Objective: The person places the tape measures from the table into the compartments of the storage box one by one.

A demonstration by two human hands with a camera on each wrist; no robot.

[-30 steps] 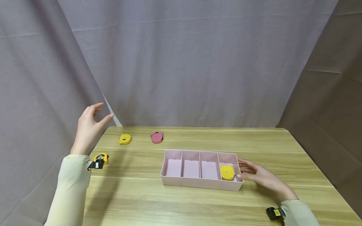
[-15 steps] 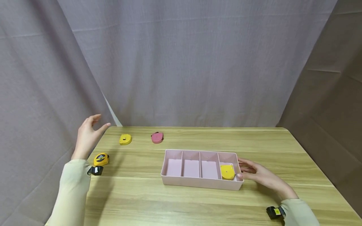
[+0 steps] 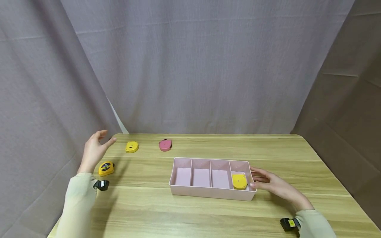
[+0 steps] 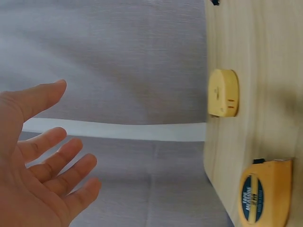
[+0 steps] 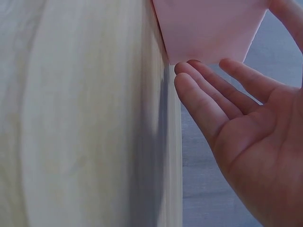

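A pink divided tray (image 3: pixel 208 195) sits mid-table, a yellow tape measure (image 3: pixel 239 181) lying in its rightmost compartment. My right hand (image 3: pixel 268 183) rests with straight fingers against the tray's right end (image 5: pixel 208 33), holding nothing. My left hand (image 3: pixel 96 148) hovers open and empty above the table's left edge, fingers spread (image 4: pixel 42 161). Just below it lies a yellow tape measure with a black label (image 3: pixel 106 168) (image 4: pixel 262 196). A plain yellow tape measure (image 3: pixel 132 146) (image 4: pixel 222 93) and a pink one (image 3: pixel 165 145) lie farther back.
The wooden table (image 3: pixel 208 218) is surrounded by grey curtain (image 3: pixel 190 66) at the back and both sides. The tray's three left compartments hold nothing. Black wrist-camera mounts show at both sleeves (image 3: pixel 101 185).
My left hand has come down from raised height toward the table's left edge. The right hand and the tray have stayed still.
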